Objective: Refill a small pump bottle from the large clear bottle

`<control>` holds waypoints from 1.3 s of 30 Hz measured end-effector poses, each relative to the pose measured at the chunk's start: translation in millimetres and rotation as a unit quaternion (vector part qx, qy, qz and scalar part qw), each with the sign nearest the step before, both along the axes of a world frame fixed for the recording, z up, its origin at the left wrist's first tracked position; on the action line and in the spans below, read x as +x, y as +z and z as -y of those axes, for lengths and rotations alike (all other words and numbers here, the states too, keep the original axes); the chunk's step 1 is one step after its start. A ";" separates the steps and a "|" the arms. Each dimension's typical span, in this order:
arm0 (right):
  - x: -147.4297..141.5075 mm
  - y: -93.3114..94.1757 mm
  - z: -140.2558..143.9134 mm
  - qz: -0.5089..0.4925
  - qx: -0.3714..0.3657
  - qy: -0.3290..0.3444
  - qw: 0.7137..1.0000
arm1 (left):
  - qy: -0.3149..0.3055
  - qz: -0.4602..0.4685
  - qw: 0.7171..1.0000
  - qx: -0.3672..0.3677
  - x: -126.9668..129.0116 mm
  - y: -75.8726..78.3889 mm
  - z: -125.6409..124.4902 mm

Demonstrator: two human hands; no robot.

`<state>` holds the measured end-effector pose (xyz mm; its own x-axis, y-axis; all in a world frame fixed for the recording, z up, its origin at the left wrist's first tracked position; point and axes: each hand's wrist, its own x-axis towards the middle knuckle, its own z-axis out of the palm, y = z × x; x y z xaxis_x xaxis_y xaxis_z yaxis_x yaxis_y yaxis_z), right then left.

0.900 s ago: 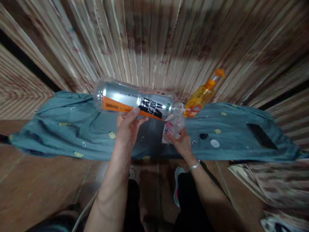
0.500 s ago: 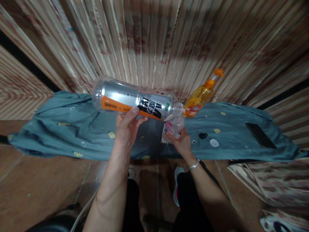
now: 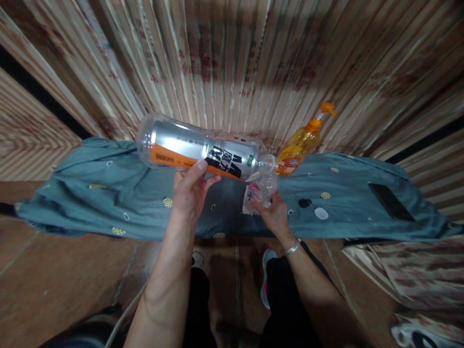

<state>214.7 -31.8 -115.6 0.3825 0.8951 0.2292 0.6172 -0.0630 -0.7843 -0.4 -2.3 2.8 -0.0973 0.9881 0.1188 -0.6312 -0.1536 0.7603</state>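
My left hand (image 3: 190,191) is closed around a large clear plastic bottle (image 3: 197,147) with a silver, orange and black label. The bottle lies nearly level in the air, its neck to the right and slightly lower. Close under that neck, a small clear plastic container (image 3: 267,183) with pink markings is held by my right hand (image 3: 273,210). The bottle's mouth overlaps the container's top, and I cannot tell whether they touch. A pale cloth or paper (image 3: 249,205) shows beside the container. Just behind stands an orange pump bottle (image 3: 299,145).
A teal patterned cloth (image 3: 141,212) covers the long narrow surface. On its right lie a black phone (image 3: 391,200), a white disc (image 3: 321,213) and a dark round spot (image 3: 305,203). A pleated curtain (image 3: 224,63) hangs right behind. A tiled floor (image 3: 87,270) shows below.
Both hands and the bottle stay almost in the same place. The large bottle shifts very slightly, and the liquid seen near its neck half a second ago is no longer distinct.
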 end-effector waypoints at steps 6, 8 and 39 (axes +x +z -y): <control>-0.8 0.2 1.0 -0.011 -0.002 0.005 1.000 | 0.002 -0.005 1.000 -0.006 0.4 1.1 0.6; -1.0 1.1 1.1 -0.011 0.000 0.004 1.000 | 0.004 -0.007 1.000 -0.007 0.3 1.3 0.3; -3.6 1.9 0.5 -0.008 -0.009 0.012 1.000 | 0.011 -0.024 1.000 0.006 -0.7 2.6 -0.3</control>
<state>211.1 -32.3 -113.7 0.3647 0.9081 0.2061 0.6054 -0.0631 -0.7934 -1.2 -2.0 5.4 -0.1121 0.9845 0.1350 -0.5909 -0.1752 0.7875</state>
